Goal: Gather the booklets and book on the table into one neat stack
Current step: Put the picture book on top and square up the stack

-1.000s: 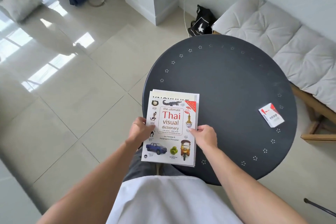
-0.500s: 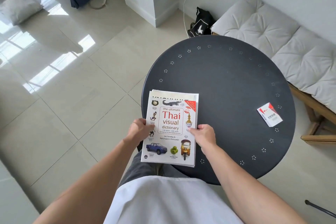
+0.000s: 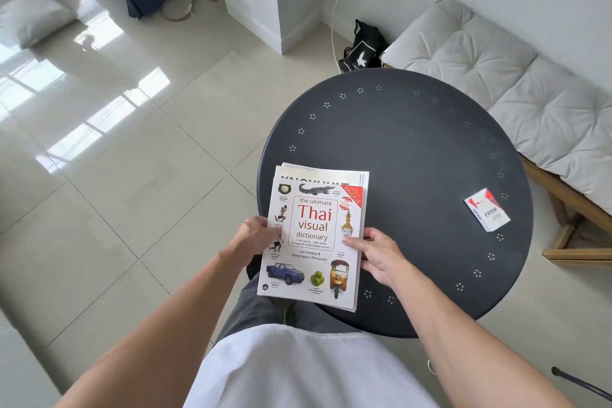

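A white book titled "the ultimate Thai visual dictionary" [image 3: 314, 235] lies on top of a pile of booklets [image 3: 321, 173], whose far edges peek out beyond it. The pile sits at the near left rim of a round dark table [image 3: 424, 156] and hangs a little over the edge. My left hand [image 3: 255, 235] grips the pile's left edge, thumb on the cover. My right hand [image 3: 377, 255] holds the right edge, thumb on the cover and fingers along the side.
A small red and white "VESS" packet [image 3: 487, 210] lies near the table's right rim. A bench with grey cushions [image 3: 496, 76] stands right behind the table. A black bag [image 3: 364, 46] and a white cable sit on the tiled floor by the wall.
Both hands stay on the pile's sides. The right hand has slid slightly outward along the right edge; the pile itself has hardly moved.
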